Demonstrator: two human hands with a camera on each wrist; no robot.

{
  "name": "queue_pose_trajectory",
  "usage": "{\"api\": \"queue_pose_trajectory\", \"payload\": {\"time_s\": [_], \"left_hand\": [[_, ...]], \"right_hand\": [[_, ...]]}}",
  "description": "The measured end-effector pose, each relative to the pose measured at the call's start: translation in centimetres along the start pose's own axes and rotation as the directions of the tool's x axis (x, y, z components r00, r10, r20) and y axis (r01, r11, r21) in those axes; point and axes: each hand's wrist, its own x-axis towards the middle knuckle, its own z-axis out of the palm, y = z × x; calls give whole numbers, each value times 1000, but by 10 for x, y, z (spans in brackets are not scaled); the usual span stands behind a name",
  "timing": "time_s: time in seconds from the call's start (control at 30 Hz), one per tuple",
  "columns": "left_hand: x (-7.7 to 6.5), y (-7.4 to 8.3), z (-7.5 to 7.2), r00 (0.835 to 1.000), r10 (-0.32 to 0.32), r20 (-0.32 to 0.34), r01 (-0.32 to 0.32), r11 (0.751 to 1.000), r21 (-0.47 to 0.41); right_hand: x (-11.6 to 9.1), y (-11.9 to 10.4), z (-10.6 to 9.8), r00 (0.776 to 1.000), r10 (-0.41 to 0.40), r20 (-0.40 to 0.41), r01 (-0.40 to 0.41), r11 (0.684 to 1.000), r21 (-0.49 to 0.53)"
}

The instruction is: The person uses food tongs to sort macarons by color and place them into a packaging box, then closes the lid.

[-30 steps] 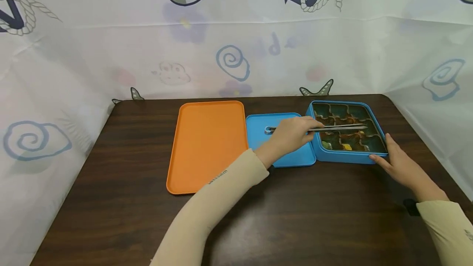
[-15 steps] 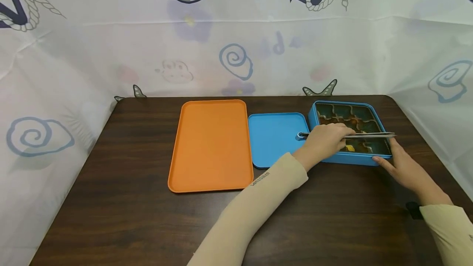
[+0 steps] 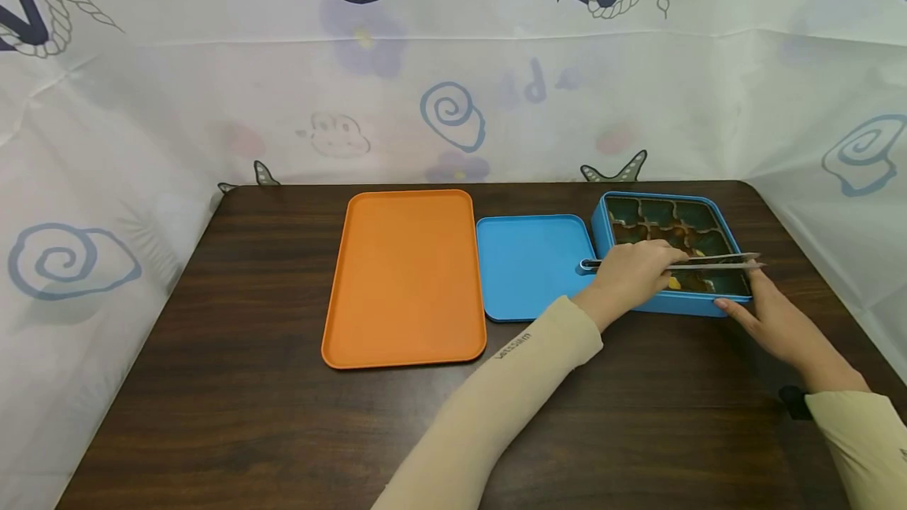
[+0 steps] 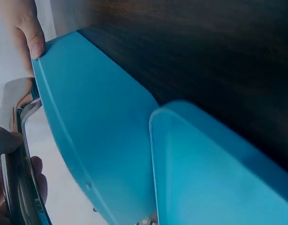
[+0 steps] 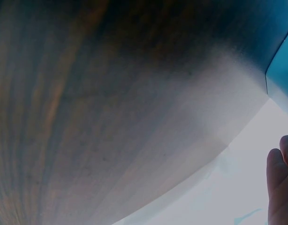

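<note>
My left hand (image 3: pixel 636 270) holds a pair of metal tongs (image 3: pixel 719 262) over a blue box (image 3: pixel 680 308) divided into several compartments. The tongs' tips stand slightly apart near the box's right rim, close to my right fingertips, with nothing seen between them. In the left wrist view, thumb and fingers grip the tongs (image 4: pixel 19 178) from both sides. My right hand (image 3: pixel 779 329) rests against the box's near right corner, thumb on the front wall and straight fingers along the right side. Small yellow and brown pieces lie in some compartments; my left hand hides part of them.
A blue lid-like tray (image 3: pixel 531 266) lies flat left of the box. An orange tray (image 3: pixel 407 282) lies further left. Both sit on a dark wooden table (image 3: pixel 212 384), with a white printed cloth (image 3: pixel 283 101) hanging behind it.
My left hand has moved right and slightly toward me with the tongs, from above the box's middle to its right rim. The tongs' tips have spread a little. My right hand stays at the corner.
</note>
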Motion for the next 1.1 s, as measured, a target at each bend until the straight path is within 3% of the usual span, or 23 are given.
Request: {"api": "queue_pose_trajectory", "payload": {"time_s": [0.37, 0.67, 0.83, 1.1], "left_hand": [[-2, 2, 2, 1000, 17, -19, -17, 1000, 14], [-16, -1, -1, 998, 25, -64, -26, 1000, -14], [-28, -5, -14, 995, 20, -102, -23, 999, -37], [-52, -15, -49, 986, -8, -166, 1, 999, -38]], "right_hand": [[0, 0, -2, 1000, 5, 5, -5, 1000, 2], [-2, 0, 0, 1000, 18, 20, -18, 1000, -3], [-1, 0, 0, 1000, 3, 19, -3, 1000, -1], [1, 1, -1, 999, 9, 35, -9, 1000, 0]]}}
